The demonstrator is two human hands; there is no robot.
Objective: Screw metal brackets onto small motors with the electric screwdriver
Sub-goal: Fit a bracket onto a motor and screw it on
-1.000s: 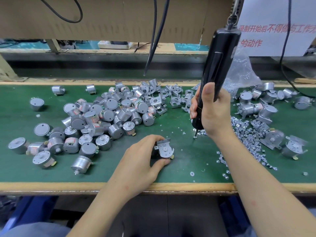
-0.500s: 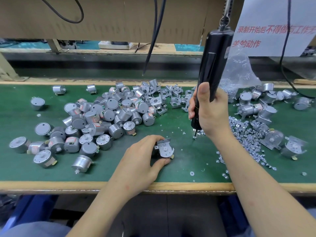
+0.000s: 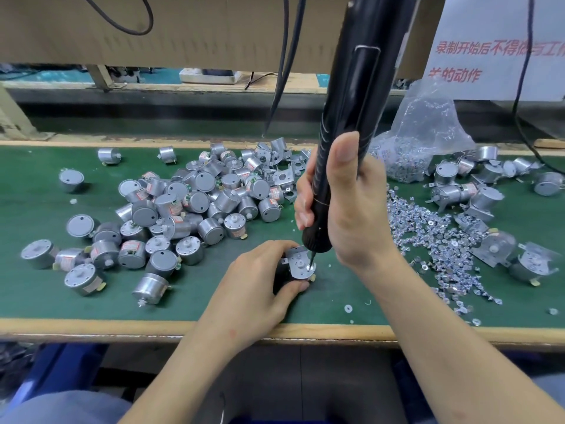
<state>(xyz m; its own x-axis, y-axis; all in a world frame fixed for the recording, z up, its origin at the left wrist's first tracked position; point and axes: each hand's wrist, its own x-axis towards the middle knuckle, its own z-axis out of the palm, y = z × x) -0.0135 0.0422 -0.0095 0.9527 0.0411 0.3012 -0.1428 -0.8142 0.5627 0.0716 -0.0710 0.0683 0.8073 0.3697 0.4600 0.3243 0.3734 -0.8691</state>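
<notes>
Fingers of left hand (image 3: 253,283) wrapped round motor (image 3: 282,275), bracket (image 3: 301,264) on top; right hand (image 3: 348,206) grips screwdriver (image 3: 354,117), bit touching bracket.

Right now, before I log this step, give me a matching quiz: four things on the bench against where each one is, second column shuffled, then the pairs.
1 electric screwdriver
2 bracketed motor
3 clear plastic bag
4 heap of bare motors

A left part of the green mat
B gripped by the right hand
C far edge, right of centre
D held by the left hand

Pairs: 1-B, 2-D, 3-C, 4-A
</notes>
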